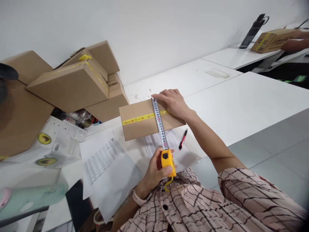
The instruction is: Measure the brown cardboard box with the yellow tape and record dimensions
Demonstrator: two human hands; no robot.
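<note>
Head view: tape measure (168, 162) stretched over a carton (140, 129).
The left hand (154, 172) grips its case; beyond, the right hand (175, 104), fingers bent, holds the blade (159, 121) against the carton's far edge, seemingly to keep it taut.

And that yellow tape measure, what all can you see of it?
The tape measure has a yellow, plastic-looking case with a black piece and a yellow strap dangling from its near end. Its silvery, metal-looking blade, marked with black numbers and red tens, is pulled out across the cardboard box. The left hand grips the case on the box's near side; the right hand is at the blade's far end.
</note>
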